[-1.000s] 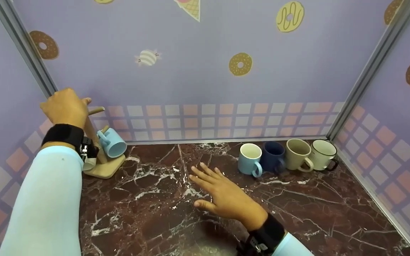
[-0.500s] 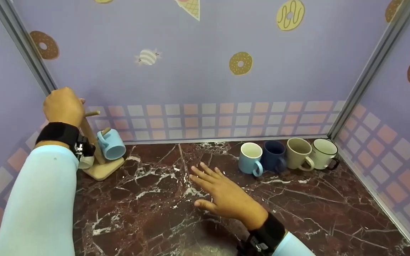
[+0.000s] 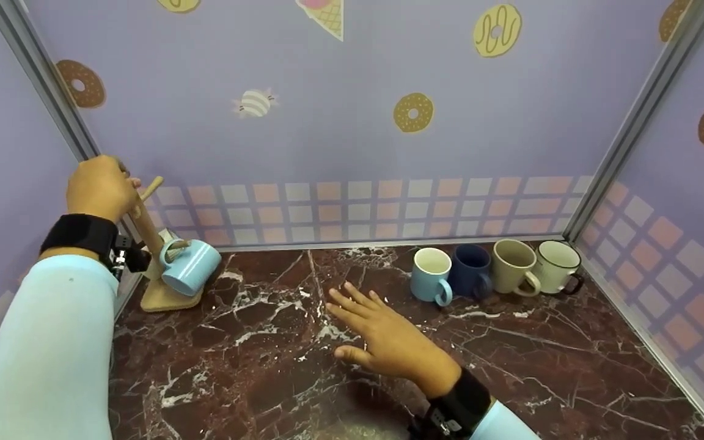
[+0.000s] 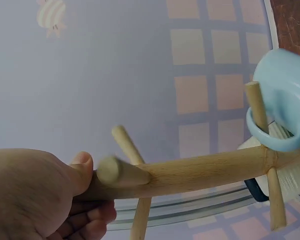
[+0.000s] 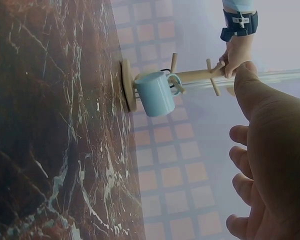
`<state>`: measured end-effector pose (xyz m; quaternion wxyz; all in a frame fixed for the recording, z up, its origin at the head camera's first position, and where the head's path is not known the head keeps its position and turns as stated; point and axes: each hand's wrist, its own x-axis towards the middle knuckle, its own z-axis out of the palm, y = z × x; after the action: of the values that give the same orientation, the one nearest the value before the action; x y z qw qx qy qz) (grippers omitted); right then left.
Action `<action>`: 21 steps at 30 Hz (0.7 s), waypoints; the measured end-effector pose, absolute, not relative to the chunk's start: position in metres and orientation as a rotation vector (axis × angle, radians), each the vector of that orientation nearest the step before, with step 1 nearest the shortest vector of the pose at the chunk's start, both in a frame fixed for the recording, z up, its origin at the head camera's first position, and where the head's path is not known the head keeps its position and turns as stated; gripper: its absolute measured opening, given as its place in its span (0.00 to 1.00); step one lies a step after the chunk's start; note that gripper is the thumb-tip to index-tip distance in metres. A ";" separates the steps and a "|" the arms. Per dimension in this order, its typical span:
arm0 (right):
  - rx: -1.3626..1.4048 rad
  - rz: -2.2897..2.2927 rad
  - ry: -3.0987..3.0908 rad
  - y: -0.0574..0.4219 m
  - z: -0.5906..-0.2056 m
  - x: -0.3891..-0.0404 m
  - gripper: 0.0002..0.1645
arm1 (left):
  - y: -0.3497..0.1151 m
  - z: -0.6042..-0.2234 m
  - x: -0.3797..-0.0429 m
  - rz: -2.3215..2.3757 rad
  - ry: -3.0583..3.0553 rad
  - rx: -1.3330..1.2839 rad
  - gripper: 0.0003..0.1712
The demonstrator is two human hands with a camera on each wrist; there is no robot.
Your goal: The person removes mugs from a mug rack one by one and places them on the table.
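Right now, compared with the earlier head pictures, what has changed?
The left hand has shifted slightly left, keeping its grip on the top of the stand. The stand has turned, swinging its hanging blue mug toward the front of the counter. Nothing new was grasped or let go. The right hand and the row of four mugs stayed put.

1. The left hand (image 3: 101, 188) and the right hand (image 3: 388, 339) are bare.
2. The left sleeve (image 3: 49, 354) is pale blue, with one small dark spot (image 3: 71, 279) near the cuff (image 3: 80, 264).
3. The right sleeve (image 3: 502, 424) is also pale blue.
4. The left wristband (image 3: 78, 234) is wide and black, carrying a small black device (image 3: 139, 259) with silvery fitting (image 3: 121, 255).
5. The right wristband (image 3: 465, 396) is black too.
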<state>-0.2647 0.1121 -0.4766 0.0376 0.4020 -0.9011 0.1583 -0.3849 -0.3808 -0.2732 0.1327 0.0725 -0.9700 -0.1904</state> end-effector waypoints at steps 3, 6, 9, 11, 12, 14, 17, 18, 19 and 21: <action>1.231 0.490 -2.766 0.112 -0.476 -0.264 0.53 | -0.382 -0.272 -0.383 -0.562 -2.833 0.175 0.29; 1.232 0.494 -2.762 0.111 -0.476 -0.263 0.53 | -0.381 -0.272 -0.381 -0.561 -2.833 0.146 0.24; 1.236 0.499 -2.757 0.110 -0.477 -0.264 0.53 | -0.380 -0.273 -0.381 -0.556 -2.833 0.118 0.24; 1.239 0.503 -2.753 0.109 -0.477 -0.264 0.53 | -0.380 -0.273 -0.381 -0.545 -2.840 0.103 0.25; 1.239 0.503 -2.751 0.108 -0.477 -0.264 0.53 | -0.380 -0.273 -0.381 -0.533 -2.844 0.094 0.25; 1.237 0.500 -2.749 0.108 -0.477 -0.264 0.53 | -0.380 -0.273 -0.381 -0.507 -2.852 0.080 0.25; 1.237 0.498 -2.746 0.107 -0.476 -0.264 0.53 | -0.379 -0.273 -0.381 -0.484 -2.868 0.072 0.24; 1.237 0.500 -2.746 0.106 -0.476 -0.264 0.53 | -0.379 -0.273 -0.381 -0.474 -2.874 0.063 0.24; 1.238 0.502 -2.747 0.106 -0.476 -0.264 0.53 | -0.379 -0.273 -0.381 -0.464 -2.882 0.056 0.24; 1.243 0.511 -2.749 0.105 -0.476 -0.263 0.54 | -0.380 -0.273 -0.382 -0.445 -2.896 0.041 0.23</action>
<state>-0.2632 0.1050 -0.4759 0.0409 0.4058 -0.8977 0.1668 -0.3819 -0.3799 -0.2731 0.1052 0.0140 -0.9828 -0.1510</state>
